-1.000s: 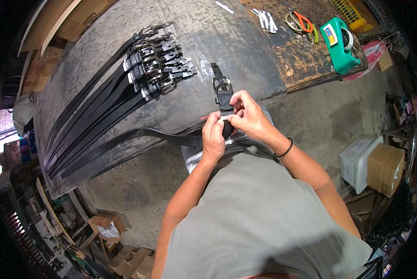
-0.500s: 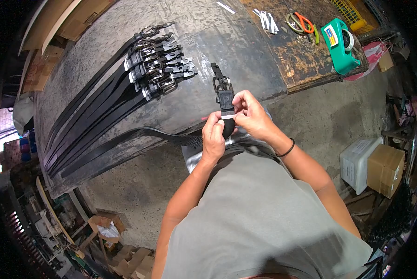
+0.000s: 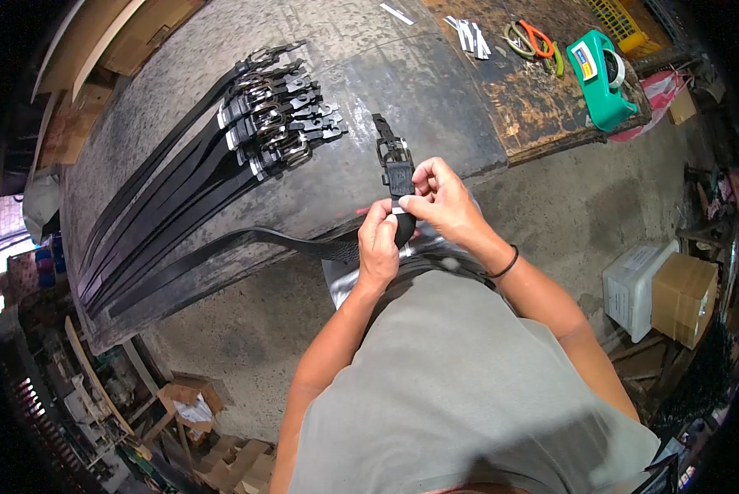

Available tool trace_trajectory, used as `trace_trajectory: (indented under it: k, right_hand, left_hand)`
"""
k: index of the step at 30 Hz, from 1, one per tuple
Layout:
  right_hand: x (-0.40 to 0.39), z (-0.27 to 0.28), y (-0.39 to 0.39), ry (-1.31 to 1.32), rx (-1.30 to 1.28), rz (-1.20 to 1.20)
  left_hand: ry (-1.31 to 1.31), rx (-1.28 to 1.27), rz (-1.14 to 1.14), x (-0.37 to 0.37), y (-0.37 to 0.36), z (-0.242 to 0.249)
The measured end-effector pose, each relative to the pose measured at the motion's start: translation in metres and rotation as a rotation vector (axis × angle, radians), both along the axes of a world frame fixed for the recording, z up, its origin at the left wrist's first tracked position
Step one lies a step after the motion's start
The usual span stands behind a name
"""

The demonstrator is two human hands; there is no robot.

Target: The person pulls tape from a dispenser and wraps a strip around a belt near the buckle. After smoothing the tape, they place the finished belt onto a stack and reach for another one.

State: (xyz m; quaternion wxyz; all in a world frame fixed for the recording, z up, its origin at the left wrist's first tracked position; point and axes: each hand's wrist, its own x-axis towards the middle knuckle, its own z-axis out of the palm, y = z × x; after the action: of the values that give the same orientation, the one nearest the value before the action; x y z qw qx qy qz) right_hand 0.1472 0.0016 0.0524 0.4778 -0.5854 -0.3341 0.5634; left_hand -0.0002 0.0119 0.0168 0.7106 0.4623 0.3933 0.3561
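Belt [image 3: 400, 179] between left fingers [image 3: 376, 214] and right fingers [image 3: 419, 206], buckle [image 3: 394, 151] just beyond

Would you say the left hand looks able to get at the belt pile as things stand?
Probably yes, if it lets go first: the left hand is holding a belt, but nothing appears to block its way to the belt pile.

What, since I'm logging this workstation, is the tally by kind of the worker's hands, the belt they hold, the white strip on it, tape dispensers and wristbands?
Hands (left hand and right hand): 2
Held black belt: 1
White strip on that belt: 1
Green tape dispenser: 1
Black wristband: 1
Total: 6
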Motion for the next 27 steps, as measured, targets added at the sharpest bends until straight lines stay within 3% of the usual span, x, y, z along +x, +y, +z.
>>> trace_trajectory:
  k: [4, 10, 12, 18, 27]
  right_hand:
    - [-0.001, -0.005, 0.002, -0.099, 0.033, 0.001]
    - [0.007, -0.014, 0.001, 0.120, -0.020, -0.032]
    - [0.003, -0.012, 0.001, -0.046, 0.053, -0.023]
    - [0.000, -0.017, 0.001, -0.129, 0.094, -0.047]
    - [-0.003, -0.016, 0.002, -0.099, 0.097, -0.058]
  left_hand:
    - [0.048, -0.003, 0.010, 0.000, 0.001, 0.008]
    - [-0.036, -0.070, 0.052, 0.004, 0.000, 0.011]
    - [-0.013, -0.042, 0.030, 0.001, 0.000, 0.006]
    - [0.030, 0.003, 0.002, -0.001, 0.000, 0.004]
    - [0.084, 0.077, 0.007, 0.001, -0.002, 0.004]
